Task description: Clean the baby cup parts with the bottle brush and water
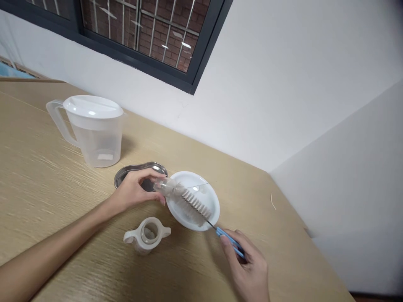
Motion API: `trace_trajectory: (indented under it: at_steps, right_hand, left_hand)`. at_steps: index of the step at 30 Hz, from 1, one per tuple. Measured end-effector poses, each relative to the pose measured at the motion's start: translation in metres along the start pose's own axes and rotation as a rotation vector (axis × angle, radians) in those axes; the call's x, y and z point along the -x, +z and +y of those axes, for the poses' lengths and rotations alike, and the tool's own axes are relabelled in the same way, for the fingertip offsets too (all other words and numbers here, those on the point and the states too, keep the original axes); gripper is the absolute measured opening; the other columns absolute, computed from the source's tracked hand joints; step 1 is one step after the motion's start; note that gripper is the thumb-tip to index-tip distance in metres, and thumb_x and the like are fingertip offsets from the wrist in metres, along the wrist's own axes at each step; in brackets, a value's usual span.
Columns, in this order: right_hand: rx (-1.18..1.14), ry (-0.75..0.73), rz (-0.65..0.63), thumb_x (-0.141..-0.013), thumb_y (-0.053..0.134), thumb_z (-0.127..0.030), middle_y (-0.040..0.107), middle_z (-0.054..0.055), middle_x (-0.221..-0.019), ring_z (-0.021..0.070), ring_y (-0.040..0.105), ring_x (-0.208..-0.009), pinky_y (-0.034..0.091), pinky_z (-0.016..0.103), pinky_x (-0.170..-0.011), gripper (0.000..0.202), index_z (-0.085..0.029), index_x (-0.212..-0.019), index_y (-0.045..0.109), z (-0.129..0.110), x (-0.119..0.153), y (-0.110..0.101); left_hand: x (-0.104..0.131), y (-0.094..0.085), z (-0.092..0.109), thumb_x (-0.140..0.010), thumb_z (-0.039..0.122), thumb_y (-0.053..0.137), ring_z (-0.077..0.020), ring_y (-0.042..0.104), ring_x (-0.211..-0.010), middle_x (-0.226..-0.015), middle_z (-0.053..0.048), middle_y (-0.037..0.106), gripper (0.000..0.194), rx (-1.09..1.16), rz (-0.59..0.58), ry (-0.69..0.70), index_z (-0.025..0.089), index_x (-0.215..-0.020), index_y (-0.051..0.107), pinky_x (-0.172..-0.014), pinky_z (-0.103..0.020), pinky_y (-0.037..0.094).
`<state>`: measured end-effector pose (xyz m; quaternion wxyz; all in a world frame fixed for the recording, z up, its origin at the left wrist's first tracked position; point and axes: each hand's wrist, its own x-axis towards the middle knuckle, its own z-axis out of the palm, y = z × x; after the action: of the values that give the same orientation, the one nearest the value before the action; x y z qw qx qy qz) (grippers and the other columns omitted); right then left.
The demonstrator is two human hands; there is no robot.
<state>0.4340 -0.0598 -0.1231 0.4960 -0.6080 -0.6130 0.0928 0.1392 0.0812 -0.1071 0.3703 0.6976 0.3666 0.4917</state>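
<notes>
My left hand (138, 189) grips a small clear container (161, 186) between thumb and fingers, left of centre. The tip of a white bristle brush (197, 204) is at the container's mouth; how far inside it reaches is hard to tell. My right hand (244, 260) is closed around the brush's blue handle (231, 242), at the lower right. Beneath the brush lies a white oval dish (214, 201) with something clear in it. A shiny metal kidney-shaped tray (121, 175) is partly hidden behind my left hand.
A lidded translucent pitcher (99, 138) stands at the back left. Nearer me is a two-handled whitish cup (147, 235). A thin pale strip (273, 201) lies on the wooden table (292, 239) at right. Wall and barred window rise behind.
</notes>
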Motion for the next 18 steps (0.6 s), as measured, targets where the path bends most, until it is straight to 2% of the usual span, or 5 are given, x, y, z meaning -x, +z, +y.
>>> trace_trajectory:
  at_steps: [4,11,14,18]
  right_hand:
    - [0.019,-0.035,-0.034,-0.09,0.067,-0.042,0.058,0.001,-0.065,0.0124,0.048,-0.053,0.038,0.024,-0.049,0.024,-0.021,-0.088,0.077,0.003,0.0,-0.002]
    - [0.048,-0.123,-0.149,-0.089,0.067,-0.034,0.067,0.003,-0.07,0.0114,0.053,-0.051,0.04,0.021,-0.046,0.018,-0.018,-0.086,0.075,0.027,0.001,-0.013]
    - [0.019,-0.051,-0.148,-0.091,0.064,-0.039,0.066,0.003,-0.069,0.0132,0.055,-0.055,0.042,0.023,-0.051,0.025,-0.019,-0.083,0.075,0.022,0.004,-0.011]
    - [-0.052,0.096,-0.08,-0.092,0.061,-0.051,0.059,0.003,-0.066,0.0147,0.052,-0.061,0.039,0.025,-0.056,0.039,-0.018,-0.075,0.071,0.011,0.006,-0.006]
  left_hand:
    - [0.001,0.0,0.002,-0.053,0.041,0.097,-0.0185,0.069,-0.082,-0.092,-0.003,0.079,0.051,-0.089,-0.003,0.036,0.022,-0.096,0.079,-0.079,-0.032,0.056]
    - [0.003,0.001,-0.006,-0.057,0.042,0.095,-0.0205,0.071,-0.088,-0.097,-0.004,0.08,0.05,-0.143,-0.053,0.096,0.023,-0.1,0.079,-0.083,-0.033,0.057]
    - [0.003,0.002,-0.007,-0.056,0.041,0.096,-0.0213,0.071,-0.09,-0.098,-0.004,0.08,0.052,-0.127,-0.057,0.107,0.023,-0.101,0.078,-0.084,-0.034,0.057]
    - [0.003,0.002,-0.006,-0.055,0.04,0.097,-0.0232,0.072,-0.092,-0.099,-0.006,0.08,0.053,-0.106,-0.067,0.106,0.021,-0.1,0.079,-0.086,-0.036,0.057]
